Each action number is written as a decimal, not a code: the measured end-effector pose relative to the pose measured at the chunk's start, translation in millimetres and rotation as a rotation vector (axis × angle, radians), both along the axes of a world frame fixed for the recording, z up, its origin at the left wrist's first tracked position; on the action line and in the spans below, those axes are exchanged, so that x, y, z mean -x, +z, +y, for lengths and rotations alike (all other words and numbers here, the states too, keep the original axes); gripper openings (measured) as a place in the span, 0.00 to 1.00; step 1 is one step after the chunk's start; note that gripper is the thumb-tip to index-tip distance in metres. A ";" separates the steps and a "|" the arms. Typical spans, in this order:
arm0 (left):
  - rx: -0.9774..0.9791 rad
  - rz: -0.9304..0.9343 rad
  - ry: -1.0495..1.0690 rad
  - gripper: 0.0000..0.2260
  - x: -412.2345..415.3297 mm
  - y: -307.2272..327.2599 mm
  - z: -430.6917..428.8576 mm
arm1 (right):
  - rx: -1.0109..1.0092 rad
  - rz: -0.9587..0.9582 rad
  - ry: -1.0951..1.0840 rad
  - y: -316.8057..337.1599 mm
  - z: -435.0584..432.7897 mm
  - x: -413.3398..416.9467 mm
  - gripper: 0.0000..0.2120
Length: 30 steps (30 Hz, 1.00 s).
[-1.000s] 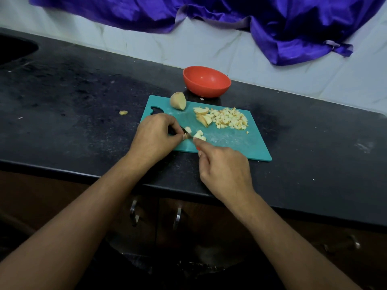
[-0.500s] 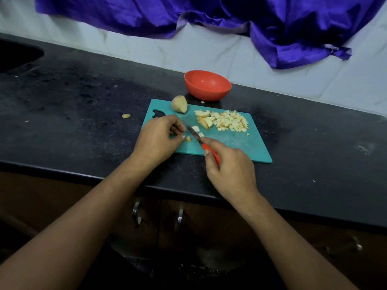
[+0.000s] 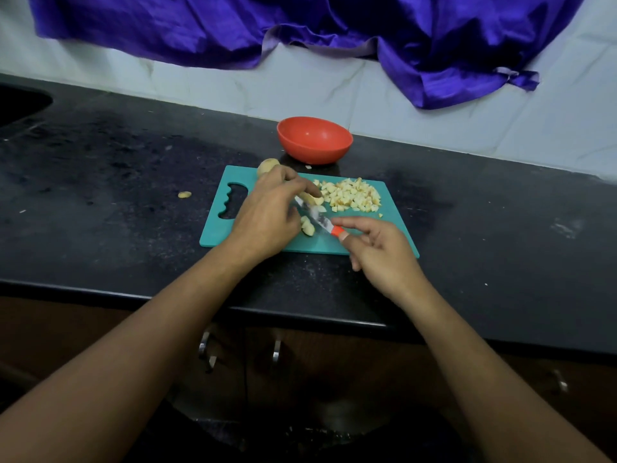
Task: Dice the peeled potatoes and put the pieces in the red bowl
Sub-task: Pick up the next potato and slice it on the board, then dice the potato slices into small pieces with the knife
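The left forearm [image 3: 150, 345] enters from the lower left of the frame and the right forearm [image 3: 467, 355] from the lower right, both bare up to the frame edge. The left hand [image 3: 267, 218] and the right hand [image 3: 384, 255] are bare as well.

Purple cloth [image 3: 200, 35] draped over white wall [image 3: 334, 91]; sink [image 3: 16, 105] at left edge of black countertop [image 3: 117, 168]; cabinet handles [image 3: 204, 345] below front edge.

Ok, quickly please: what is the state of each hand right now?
Left hand: fingers curled on a potato slice.
Right hand: pinches the knife by its orange handle.
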<state>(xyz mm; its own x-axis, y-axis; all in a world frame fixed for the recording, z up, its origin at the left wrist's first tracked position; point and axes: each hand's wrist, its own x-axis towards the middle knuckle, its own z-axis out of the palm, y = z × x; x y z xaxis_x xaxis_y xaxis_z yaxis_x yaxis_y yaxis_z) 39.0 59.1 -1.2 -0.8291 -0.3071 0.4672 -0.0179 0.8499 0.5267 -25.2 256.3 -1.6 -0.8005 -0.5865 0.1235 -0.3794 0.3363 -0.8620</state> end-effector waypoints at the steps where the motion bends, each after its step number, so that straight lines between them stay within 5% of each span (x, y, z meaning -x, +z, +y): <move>1: 0.034 -0.009 -0.019 0.21 1.5 0.3 0.6 | -0.045 0.112 -0.010 -4.7 0.1 -2.8 0.13; 5: 0.101 -0.096 -0.039 0.20 3.3 -0.4 -1.1 | -0.238 0.513 -0.066 -11.6 3.0 -13.5 0.16; 8: 0.119 -0.133 0.007 0.20 3.6 -1.8 -2.8 | -0.268 0.618 -0.062 -10.0 3.0 -17.0 0.17; 16: 0.027 -0.099 0.108 0.18 -10.0 -2.0 -18.9 | 0.211 0.068 -0.202 -11.7 6.1 3.3 0.14; 20: 0.072 -0.282 0.039 0.21 -10.8 6.0 -20.8 | 0.264 0.036 -0.252 -11.7 12.6 18.4 0.14; 30: -0.054 -0.410 -0.059 0.09 33.7 25.0 -0.4 | 0.468 -0.012 -0.285 -16.0 22.4 32.6 0.14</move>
